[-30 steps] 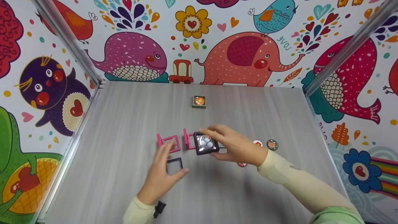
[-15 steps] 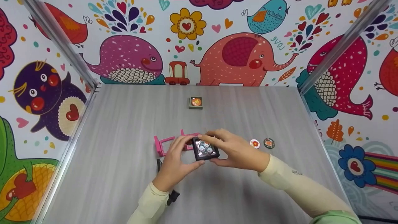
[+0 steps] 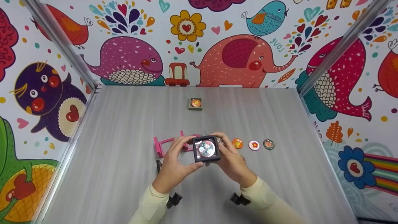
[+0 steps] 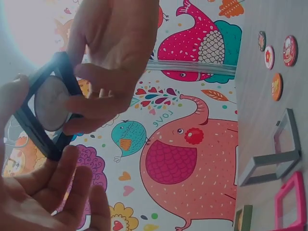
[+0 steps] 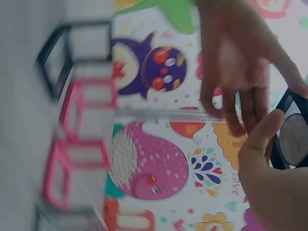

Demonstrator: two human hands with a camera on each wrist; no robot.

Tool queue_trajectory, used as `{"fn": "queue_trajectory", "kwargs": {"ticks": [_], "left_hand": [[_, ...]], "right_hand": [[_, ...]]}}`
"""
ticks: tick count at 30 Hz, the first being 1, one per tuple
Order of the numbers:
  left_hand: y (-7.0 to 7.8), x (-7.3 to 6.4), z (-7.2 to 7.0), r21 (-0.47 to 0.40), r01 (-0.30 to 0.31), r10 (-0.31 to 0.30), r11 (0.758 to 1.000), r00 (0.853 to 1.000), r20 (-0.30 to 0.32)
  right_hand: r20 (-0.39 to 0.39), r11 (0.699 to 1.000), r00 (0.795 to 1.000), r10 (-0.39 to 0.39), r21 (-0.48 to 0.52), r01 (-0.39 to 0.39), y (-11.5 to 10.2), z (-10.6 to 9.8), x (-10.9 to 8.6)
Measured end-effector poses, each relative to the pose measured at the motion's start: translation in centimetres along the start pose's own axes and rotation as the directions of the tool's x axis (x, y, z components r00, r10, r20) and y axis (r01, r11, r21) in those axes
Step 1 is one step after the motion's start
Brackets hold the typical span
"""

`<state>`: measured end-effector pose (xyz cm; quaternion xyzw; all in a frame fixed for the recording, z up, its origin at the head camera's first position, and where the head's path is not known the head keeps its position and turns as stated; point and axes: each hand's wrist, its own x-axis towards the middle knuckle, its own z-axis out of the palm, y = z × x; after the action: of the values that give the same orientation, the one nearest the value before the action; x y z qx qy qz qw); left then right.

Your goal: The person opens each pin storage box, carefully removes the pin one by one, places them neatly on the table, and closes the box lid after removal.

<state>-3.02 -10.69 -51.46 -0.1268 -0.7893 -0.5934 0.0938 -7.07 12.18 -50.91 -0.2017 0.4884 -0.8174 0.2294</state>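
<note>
Between my hands is a small square black display frame (image 3: 195, 153), raised over the table. A round badge (image 3: 206, 148) with a white and red pattern shows behind its clear window. My left hand (image 3: 172, 168) grips its left side, thumb at the lower corner and fingers at the upper one. On the opposite side my right hand (image 3: 233, 161) holds the right edge. From the left wrist view, the back of the badge (image 4: 50, 103) shows pale, and fingertips of the right hand (image 4: 113, 53) reach over the frame's opening.
Open pink frames (image 3: 159, 147) stand behind my left hand, with a black frame (image 3: 159, 165) mostly hidden beside it. To the right lie an orange badge (image 3: 237, 143), a flower badge (image 3: 254, 145) and a dark badge (image 3: 269, 144). A green box (image 3: 195, 108) sits farther back.
My left hand has moved right and up from near the black frame to grip the display frame. My right hand has shifted its hold to the frame's right side, its forearm swinging downward in view.
</note>
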Motion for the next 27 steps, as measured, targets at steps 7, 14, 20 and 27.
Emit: {"fn": "queue_trajectory", "kwargs": {"ticks": [7, 14, 20, 27], "left_hand": [[0.6, 0.6, 0.5, 0.013, -0.024, 0.022, 1.0, 0.991, 0.131], [1.1, 1.5, 1.5, 0.23, -0.171, 0.135, 0.958, 0.977, 0.166], [1.2, 1.7, 1.9, 0.244, -0.226, 0.191, 0.943, 0.968, 0.16], [1.8, 1.8, 1.9, 0.252, -0.241, 0.183, 0.937, 0.955, 0.232]], "right_hand": [[0.052, 0.968, 0.999, -0.009, 0.251, -0.004, 1.5, 0.7, -0.7], [0.05, 0.946, 0.999, 0.0, 0.324, -0.017, 2.7, 0.9, -1.1], [0.057, 0.904, 0.998, 0.03, 0.425, -0.051, 2.7, 0.6, -1.5], [0.115, 0.892, 0.993, 0.003, 0.449, -0.055, 2.9, 0.0, -1.6]]}}
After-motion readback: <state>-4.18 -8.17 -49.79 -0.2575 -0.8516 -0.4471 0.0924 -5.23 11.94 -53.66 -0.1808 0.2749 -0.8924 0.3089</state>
